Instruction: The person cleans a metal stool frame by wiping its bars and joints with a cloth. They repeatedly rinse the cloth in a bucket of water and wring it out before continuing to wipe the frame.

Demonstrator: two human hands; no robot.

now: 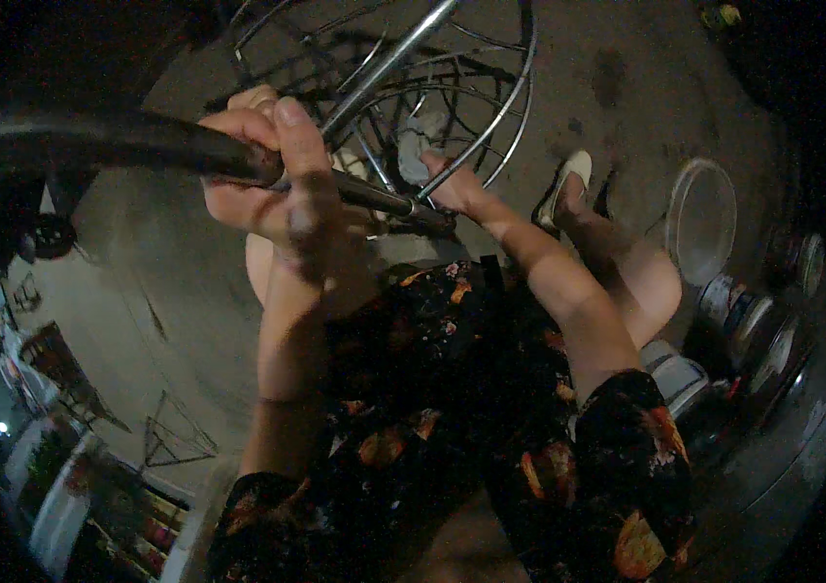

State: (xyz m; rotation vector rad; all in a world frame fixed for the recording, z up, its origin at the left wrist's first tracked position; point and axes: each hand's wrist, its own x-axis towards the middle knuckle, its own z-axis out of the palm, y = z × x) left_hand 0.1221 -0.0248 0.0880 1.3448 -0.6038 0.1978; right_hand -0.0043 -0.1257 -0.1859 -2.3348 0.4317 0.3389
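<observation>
My left hand [272, 185] is wrapped round a dark metal tube [126, 139], thumb on top. The tube runs from the left edge, through my grip, and narrows into a thinner bar toward the middle. Lower and farther right, my right hand [450, 183] is closed on a pale grey cloth [416, 151], its fingertips partly hidden by it. The cloth lies among the bars of a shiny metal frame [520, 107] made of several curved rods. A straight bright tube [388, 70] rises from behind my left hand toward the top.
My knees and a pale shoe [573, 180] are beside the frame. On the right a round, pale lid-like thing [702, 222] stands near several tubs [735, 309]. At the lower left lie a thin wire triangle [178, 437] and a crate-like container [141, 530].
</observation>
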